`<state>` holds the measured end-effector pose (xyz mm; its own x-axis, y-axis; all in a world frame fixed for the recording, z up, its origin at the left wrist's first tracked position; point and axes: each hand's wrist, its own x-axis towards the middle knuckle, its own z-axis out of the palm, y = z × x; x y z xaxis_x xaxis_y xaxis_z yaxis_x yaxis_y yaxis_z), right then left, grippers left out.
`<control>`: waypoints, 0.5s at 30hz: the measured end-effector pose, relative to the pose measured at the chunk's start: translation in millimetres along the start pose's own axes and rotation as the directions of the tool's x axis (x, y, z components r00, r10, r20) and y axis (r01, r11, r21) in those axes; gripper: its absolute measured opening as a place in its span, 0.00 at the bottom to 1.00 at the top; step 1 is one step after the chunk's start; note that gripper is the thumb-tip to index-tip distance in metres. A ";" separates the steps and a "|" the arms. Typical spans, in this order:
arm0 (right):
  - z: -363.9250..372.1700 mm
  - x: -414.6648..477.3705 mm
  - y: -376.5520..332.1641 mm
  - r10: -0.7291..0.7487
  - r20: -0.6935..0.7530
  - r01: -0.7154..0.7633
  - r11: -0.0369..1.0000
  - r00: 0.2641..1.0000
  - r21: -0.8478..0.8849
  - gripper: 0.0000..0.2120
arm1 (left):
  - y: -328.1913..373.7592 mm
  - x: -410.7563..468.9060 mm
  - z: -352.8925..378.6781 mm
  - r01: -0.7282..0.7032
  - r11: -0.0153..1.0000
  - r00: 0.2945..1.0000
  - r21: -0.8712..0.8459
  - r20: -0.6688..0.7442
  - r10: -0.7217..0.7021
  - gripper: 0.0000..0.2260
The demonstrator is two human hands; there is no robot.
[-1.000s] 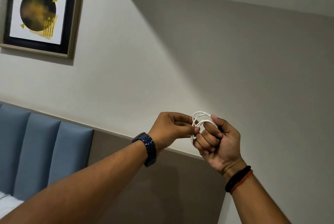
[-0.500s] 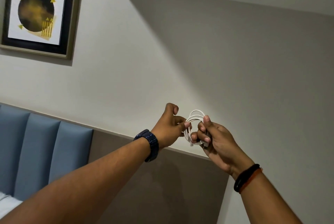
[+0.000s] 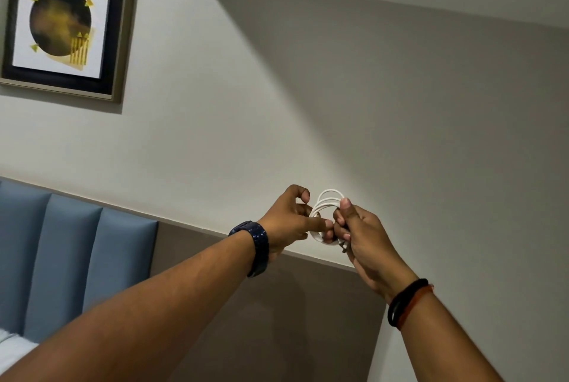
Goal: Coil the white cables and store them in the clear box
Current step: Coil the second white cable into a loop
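Bedroom wall fills most of the view, and both arms reach up in front of it. Nothing carries the white cable (image 3: 328, 200); it is in the air between the two hands, wound into several small loops. The left hand (image 3: 286, 221), with a dark watch (image 3: 255, 247) on its wrist, pinches the loops at their lower left side. The right hand (image 3: 365, 235), with dark bands (image 3: 406, 301) on its wrist, grips the right side with the thumb pressed on top. A plug end seems to stick out under it.

I judge the cable light, thin and soft, but springy, so the loops will open if released. It is best held across all loops together, where they cross.

One second ago the right fingers were curled inside the loops, knuckles toward the camera; now this hand is turned and the coil looks rounder.

Behind are a blue padded headboard (image 3: 77, 258) and a framed picture (image 3: 61, 27). The clear box is not in view.
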<state>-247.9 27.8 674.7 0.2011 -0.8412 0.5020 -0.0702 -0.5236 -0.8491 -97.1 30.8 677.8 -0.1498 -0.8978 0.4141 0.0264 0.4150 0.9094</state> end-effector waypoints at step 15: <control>-0.1 -4.6 14.8 -0.060 -0.133 -0.007 0.893 0.989 -0.451 0.20 | 9.0 -1.5 -2.9 0.091 0.806 0.995 0.585 -0.084 -0.052 0.05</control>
<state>-250.0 23.9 659.8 0.0736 -0.8190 0.5691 -0.5043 -0.5229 -0.6872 -93.7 35.4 685.5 -0.0676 -0.9274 0.3679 -0.5703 0.3385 0.7485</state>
